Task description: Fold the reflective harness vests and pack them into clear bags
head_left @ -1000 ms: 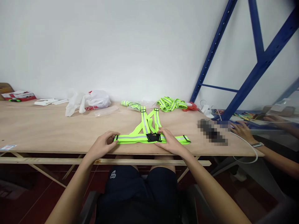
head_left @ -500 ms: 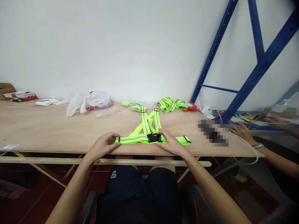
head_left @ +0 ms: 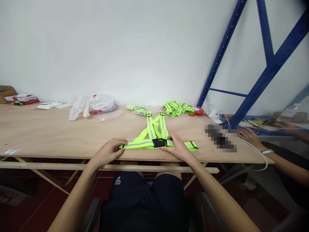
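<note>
A neon-yellow reflective vest (head_left: 142, 141) made of straps with grey stripes lies spread on the table. Its two shoulder straps point away from me, and the waist belt runs along the near side. A black buckle (head_left: 159, 142) sits fastened at the belt's middle. My left hand (head_left: 109, 151) grips the belt's left end, fingers over the top and thumb at the near edge. Just right of the buckle, my right hand (head_left: 178, 147) holds the belt between thumb and fingers. The belt's right end, with a black slider (head_left: 193, 144), lies beyond that hand.
Behind the vest lie a bundled reflective vest (head_left: 177, 108) and a folded one in clear plastic (head_left: 137, 110). A white plastic bag (head_left: 101, 103) rests further left. At right stand a blue metal frame (head_left: 257, 82) and a co-worker's hand (head_left: 249, 137) near a white cable (head_left: 256, 147).
My left hand's fingers have shifted slightly right, further over the belt's left end. My right hand stays beside the buckle, and the vest lies almost the same.
</note>
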Available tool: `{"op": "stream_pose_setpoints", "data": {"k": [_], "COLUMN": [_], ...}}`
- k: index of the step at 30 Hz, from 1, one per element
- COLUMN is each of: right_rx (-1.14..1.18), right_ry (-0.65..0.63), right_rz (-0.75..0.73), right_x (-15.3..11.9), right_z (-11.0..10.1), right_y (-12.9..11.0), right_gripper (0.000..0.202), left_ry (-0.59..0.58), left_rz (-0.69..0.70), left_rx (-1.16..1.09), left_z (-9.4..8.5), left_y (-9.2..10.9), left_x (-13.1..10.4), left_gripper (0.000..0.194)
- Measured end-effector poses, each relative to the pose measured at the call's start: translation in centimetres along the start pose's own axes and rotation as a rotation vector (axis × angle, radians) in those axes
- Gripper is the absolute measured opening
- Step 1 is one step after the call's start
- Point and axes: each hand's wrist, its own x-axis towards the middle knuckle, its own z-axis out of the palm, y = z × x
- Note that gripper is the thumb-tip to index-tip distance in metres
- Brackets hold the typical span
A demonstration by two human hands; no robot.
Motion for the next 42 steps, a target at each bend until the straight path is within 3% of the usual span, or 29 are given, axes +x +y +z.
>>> {"op": "stream_pose_setpoints", "data": {"k": [5, 11, 18, 23, 28, 42], "right_rx": [0.069, 0.124, 0.173, 0.150, 0.143, 0.219], "right_ry": [-0.102, -0.156, -0.161, -0.120, -0.120, -0.177], "right_rz": [-0.068, -0.042, -0.017, 0.005, -0.024, -0.081], "right_x": [-0.4, -0.8, -0.8, -0.8, -0.8, -0.7], "right_z": [-1.3, -3.0, -2.8, -2.8, -2.6, -2.5], "right_y": [0.5, 0.8, 0.8, 0.6, 1.1, 1.7], "right_gripper": [0.039, 0.038, 0.041, 0.031, 0.023, 0.025], "left_ry": [0.015, 0.018, 0.016, 0.007, 0.002, 0.018], "left_rz": [-0.003, -0.027, -0.046, -0.020, -0.012, -0.029], "left_rx": [-0.011, 0.042, 0.025, 0.007, -0.032, -0.098], "left_z": [0.2, 0.2, 0.1, 0.0, 0.0, -0.3], "left_y": [0.0, 0.3, 0.3, 0.1, 0.0, -0.8], "left_x": [0.1, 0.0, -0.1, -0.1, -0.1, -0.3], "left_gripper": [0.033, 0.031, 0.032, 0.030, 0.030, 0.032]}}
